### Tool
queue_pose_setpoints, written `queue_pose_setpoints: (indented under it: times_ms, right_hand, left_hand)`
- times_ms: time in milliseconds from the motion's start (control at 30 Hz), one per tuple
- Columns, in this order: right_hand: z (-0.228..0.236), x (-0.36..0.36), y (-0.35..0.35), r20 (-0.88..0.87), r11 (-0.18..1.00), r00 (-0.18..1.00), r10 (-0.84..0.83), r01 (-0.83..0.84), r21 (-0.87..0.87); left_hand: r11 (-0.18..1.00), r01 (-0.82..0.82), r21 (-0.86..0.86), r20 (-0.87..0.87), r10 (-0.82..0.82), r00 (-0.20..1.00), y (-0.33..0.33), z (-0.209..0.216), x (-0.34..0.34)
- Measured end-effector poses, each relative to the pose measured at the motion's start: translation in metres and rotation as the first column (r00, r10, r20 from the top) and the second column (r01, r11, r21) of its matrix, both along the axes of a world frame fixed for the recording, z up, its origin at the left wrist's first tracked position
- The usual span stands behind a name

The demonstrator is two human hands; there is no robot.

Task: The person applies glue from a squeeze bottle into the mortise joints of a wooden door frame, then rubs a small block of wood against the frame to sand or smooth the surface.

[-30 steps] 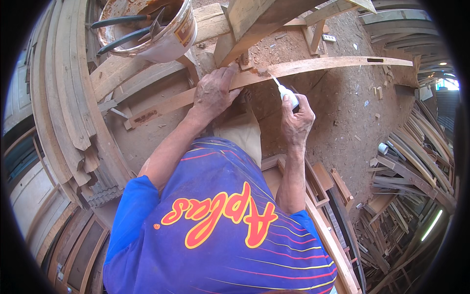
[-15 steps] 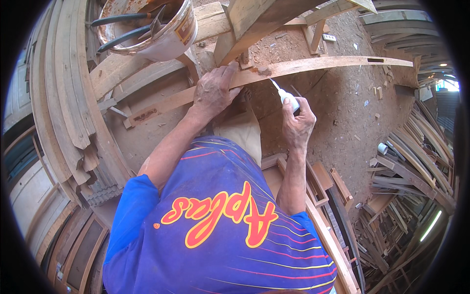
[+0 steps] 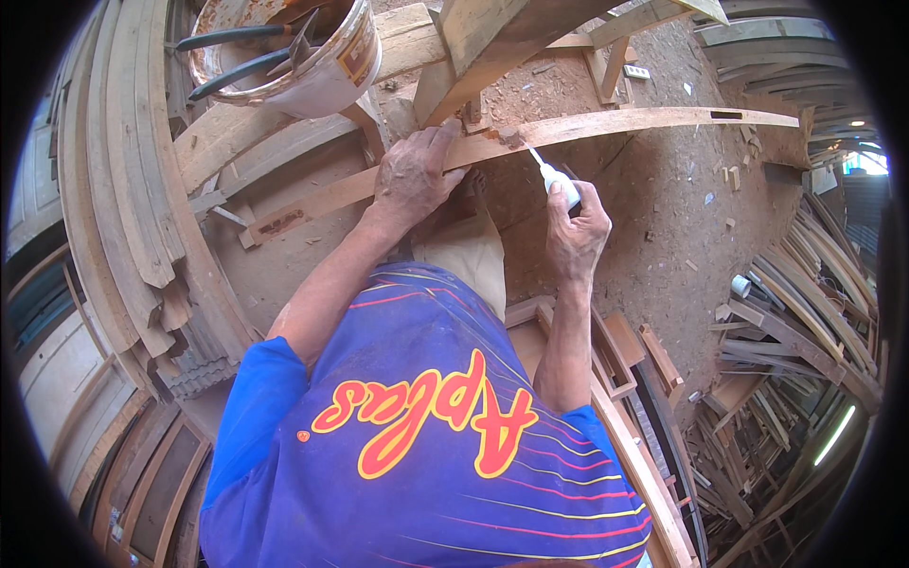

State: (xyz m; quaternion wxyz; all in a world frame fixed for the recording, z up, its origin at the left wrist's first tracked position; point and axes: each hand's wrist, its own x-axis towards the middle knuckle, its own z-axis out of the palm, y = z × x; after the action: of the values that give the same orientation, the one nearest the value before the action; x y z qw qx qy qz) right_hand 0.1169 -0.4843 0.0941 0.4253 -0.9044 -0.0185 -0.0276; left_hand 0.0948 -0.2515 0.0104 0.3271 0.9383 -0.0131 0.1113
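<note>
I'm gripping the white bottle (image 3: 561,189) with my right fingers (image 3: 589,197), bringing its nozzle (image 3: 537,158) nearer the wooden strip (image 3: 615,125) than before, my left fingers (image 3: 439,142) clasping that strip

Purple-blue shirt (image 3: 417,331) w/ brt blue sleeves (image 3: 254,402), red/yellow lettering (image 3: 424,417), thin pink/yellow stripes (image 3: 587,494), beige trousers (image 3: 466,257)

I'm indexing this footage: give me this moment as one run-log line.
left hand: grasping curved wooden strip | right hand: holding white bottle, tip near reddish-brown patch | nearby: white bucket holding dark-handled tool
</note>
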Motion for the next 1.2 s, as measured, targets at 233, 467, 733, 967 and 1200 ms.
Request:
queue_pose_setpoints:
  times_ms: [233, 467, 733, 967, 1200]
  right_hand:
    - [-0.006, 0.003, 0.000, 0.018, 1.000, 1.000, 0.003, -0.003, -0.002]
    - [-0.005, 0.003, -0.004, 0.022, 1.000, 0.999, -0.030, 0.030, -0.008]
    - [-0.001, 0.002, -0.006, -0.009, 0.999, 0.999, -0.046, 0.046, -0.027]
    - [-0.005, -0.001, 0.001, 0.004, 1.000, 1.000, 0.001, -0.001, 0.031]
    - [-0.005, 0.000, 0.008, -0.001, 0.999, 0.999, 0.041, -0.041, 0.034]
  left_hand:
    - [1.000, 0.001, 0.007, -0.016, -0.001, 1.000, 0.000, -0.001, 0.000]
    - [1.000, 0.001, 0.011, -0.037, 0.000, 0.999, 0.001, 0.001, 0.002]
    - [1.000, 0.000, -0.002, -0.037, 0.000, 0.999, 0.001, 0.002, 0.003]
    - [1.000, 0.000, -0.013, -0.020, 0.000, 1.000, 0.001, 0.001, 0.003]
    - [1.000, 0.002, -0.010, -0.028, -0.002, 1.000, 0.001, 0.003, 0.003]
